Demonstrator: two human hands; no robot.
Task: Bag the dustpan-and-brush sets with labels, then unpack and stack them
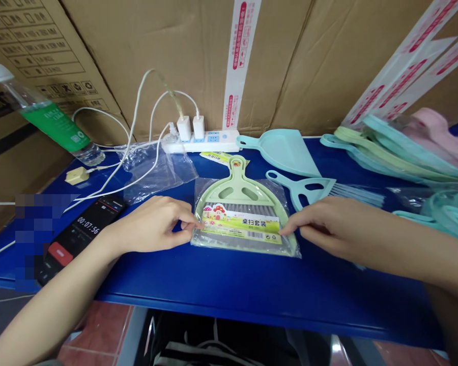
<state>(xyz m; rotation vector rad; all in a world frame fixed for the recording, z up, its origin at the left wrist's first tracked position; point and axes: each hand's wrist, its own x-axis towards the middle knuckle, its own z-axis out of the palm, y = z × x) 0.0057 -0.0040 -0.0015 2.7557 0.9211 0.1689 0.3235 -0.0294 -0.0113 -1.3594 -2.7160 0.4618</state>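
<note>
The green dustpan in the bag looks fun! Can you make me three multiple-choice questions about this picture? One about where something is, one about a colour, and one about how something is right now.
1. Where is the white power strip?
A. Under a hand
B. At the back of the blue table, by the cardboard boxes
C. On the floor

2. What colour is the dustpan in the clear plastic bag?
A. Pale green
B. Red
C. Black

3. What does the phone screen show?
A. Nothing, it is dark
B. A cartoon
C. Lit-up timer numbers

Answers:
1. B, because it sits at the table's back edge, below the boxes.
2. A, because pale green shows between the left hand and right hand.
3. C, because 00:07:56 glows on the screen.
</note>
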